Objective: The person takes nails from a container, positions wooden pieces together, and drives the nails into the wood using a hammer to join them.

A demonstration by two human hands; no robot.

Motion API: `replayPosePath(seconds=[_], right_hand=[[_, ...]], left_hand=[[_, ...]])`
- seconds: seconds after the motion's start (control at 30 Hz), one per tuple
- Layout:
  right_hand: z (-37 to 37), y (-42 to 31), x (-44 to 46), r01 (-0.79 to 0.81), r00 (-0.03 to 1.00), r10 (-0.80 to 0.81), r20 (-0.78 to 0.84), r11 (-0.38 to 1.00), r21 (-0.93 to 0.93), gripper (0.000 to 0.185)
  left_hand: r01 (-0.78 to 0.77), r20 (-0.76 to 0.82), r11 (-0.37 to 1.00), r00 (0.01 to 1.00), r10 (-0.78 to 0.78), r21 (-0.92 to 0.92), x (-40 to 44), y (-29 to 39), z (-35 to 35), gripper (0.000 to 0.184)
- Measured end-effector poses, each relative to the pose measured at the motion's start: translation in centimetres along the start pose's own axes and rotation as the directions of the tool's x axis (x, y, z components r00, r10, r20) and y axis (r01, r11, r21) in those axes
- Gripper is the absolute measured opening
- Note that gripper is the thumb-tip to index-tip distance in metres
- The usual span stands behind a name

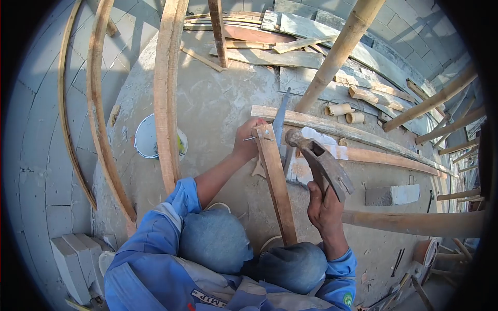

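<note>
My left hand [247,139] grips the upper end of a short wooden batten [275,184], its fingers partly hidden behind the wood. The batten slopes down from that end to between my knees. A nail [250,138] sticks out sideways near its top, and a small metal spot, perhaps a nail head, shows on its face. My right hand [327,210] is closed around the handle of a claw hammer [322,159]. The hammer's striking face is just right of the batten's end, apart from it; the claw points toward me. A handsaw blade [281,118] stands behind the batten.
A white bucket [147,136] stands at left behind an upright timber [168,98]. Long planks [358,137] and a whitish block [300,171] lie ahead. Bamboo poles [337,57] rise at right. A grey block [391,195] sits right of my hand; more blocks [78,262] are at lower left.
</note>
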State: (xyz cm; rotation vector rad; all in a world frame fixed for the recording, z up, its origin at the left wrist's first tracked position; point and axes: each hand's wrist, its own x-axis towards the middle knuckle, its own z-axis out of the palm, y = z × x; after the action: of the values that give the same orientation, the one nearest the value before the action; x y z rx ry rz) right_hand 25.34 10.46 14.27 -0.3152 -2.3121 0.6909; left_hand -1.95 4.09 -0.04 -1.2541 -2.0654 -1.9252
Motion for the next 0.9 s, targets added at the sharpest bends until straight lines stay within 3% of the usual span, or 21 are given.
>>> replayPosePath(seconds=[0.07, 0.1, 0.13, 0.2, 0.27, 0.37, 0.4, 0.43, 0.47, 0.53, 0.57, 0.63, 0.73, 0.8, 0.83, 0.87, 0.9], right_hand=[[-1.0, -0.9, -0.6, -0.159, 0.976, 0.197, -0.09, 0.934, 0.319, 0.041], [-1.3, -2.0, 0.2, 0.009, 0.948, 0.135, -0.288, 0.894, 0.448, 0.047], [-2.7, -2.8, 0.8, 0.097, 0.917, 0.085, -0.391, 0.9, 0.424, 0.049], [-4.8, -3.6, 1.2, 0.27, 0.854, 0.009, -0.52, 0.848, 0.457, 0.048], [-5.4, -4.4, 1.2, 0.337, 0.8, 0.034, -0.599, 0.8, 0.496, 0.046], [-2.8, -2.5, 0.1, 0.156, 0.934, 0.072, -0.351, 0.801, 0.578, 0.041], [-1.9, -0.8, -0.9, -0.162, 0.984, 0.173, -0.042, 0.968, 0.194, 0.033], [-0.7, -1.4, 1.4, -0.243, 0.883, 0.326, 0.337, 0.933, -0.265, 0.027], [0.5, -1.1, 0.8, -0.377, 0.868, 0.37, 0.332, 0.925, -0.045, 0.029], [-0.1, -0.7, 1.0, 0.023, 0.986, 0.001, 0.168, 0.989, -0.143, 0.029], [-0.5, -0.8, 0.6, -0.057, 0.997, 0.06, 0.054, 0.997, -0.054, 0.031], [-1.4, -2.5, 0.0, -0.19, 0.942, 0.278, -0.189, 0.904, 0.383, 0.038], [-3.9, -4.5, 1.6, 0.218, 0.859, 0.053, -0.509, 0.862, 0.458, 0.045], [-2.9, -4.7, 1.4, 0.422, 0.801, -0.017, -0.598, 0.725, 0.544, 0.041], [-1.3, -3.4, 1.1, 0.411, 0.825, -0.086, -0.559, 0.769, 0.489, 0.038], [-0.3, 0.0, -1.3, 0.179, 0.967, -0.058, -0.249, 0.85, 0.496, 0.033], [0.8, 0.3, -0.8, -0.125, 0.992, 0.122, 0.03, 0.946, 0.3, 0.029]], left_hand=[[0.02, 0.025, 1.0, 0.999, -0.02, -0.018, -1.6, -0.2, -0.2, 0.02], [0.036, 0.055, 0.999, 0.998, -0.034, -0.035, -1.2, -0.4, -0.3, 0.019], [0.054, 0.09, 0.997, 0.995, -0.049, -0.053, -1.3, -0.4, -0.4, 0.018], [-0.012, 0.096, 0.999, 0.995, 0.016, -0.041, -0.9, -0.5, -0.5, 0.02], [-0.026, 0.103, 0.999, 0.994, 0.031, -0.047, -0.7, -0.3, -0.3, 0.021], [0.025, 0.117, 0.999, 0.993, -0.02, -0.048, -1.1, -0.4, -0.6, 0.022], [0.037, 0.121, 0.998, 0.992, -0.031, -0.048, -1.1, -0.4, -0.5, 0.022], [0.042, 0.127, 0.998, 0.991, -0.035, -0.052, -1.0, -0.3, -0.4, 0.022], [0.026, 0.126, 0.998, 0.992, -0.019, -0.052, -1.9, -0.2, -0.5, 0.022], [-0.059, 0.049, 0.997, 0.997, 0.062, -0.048, -0.8, -0.5, -0.4, 0.022], [-0.024, 0.06, 0.999, 0.998, 0.027, -0.044, -1.1, -0.7, -0.5, 0.02], [0.005, 0.081, 0.997, 0.997, 0.001, -0.072, -1.2, -0.8, -0.8, 0.021], [0.011, 0.093, 0.996, 0.996, -0.003, -0.092, -1.0, -0.7, -0.9, 0.021], [0.005, 0.097, 0.998, 0.995, 0.002, -0.069, -1.0, -0.5, -0.6, 0.021], [0.016, 0.1, 0.997, 0.995, -0.009, -0.073, -1.0, -0.6, -0.5, 0.021], [0.031, 0.104, 0.997, 0.994, -0.023, -0.075, -1.1, -0.6, -0.5, 0.021], [0.037, 0.108, 0.996, 0.994, -0.028, -0.076, -1.1, -0.6, -0.5, 0.021]])
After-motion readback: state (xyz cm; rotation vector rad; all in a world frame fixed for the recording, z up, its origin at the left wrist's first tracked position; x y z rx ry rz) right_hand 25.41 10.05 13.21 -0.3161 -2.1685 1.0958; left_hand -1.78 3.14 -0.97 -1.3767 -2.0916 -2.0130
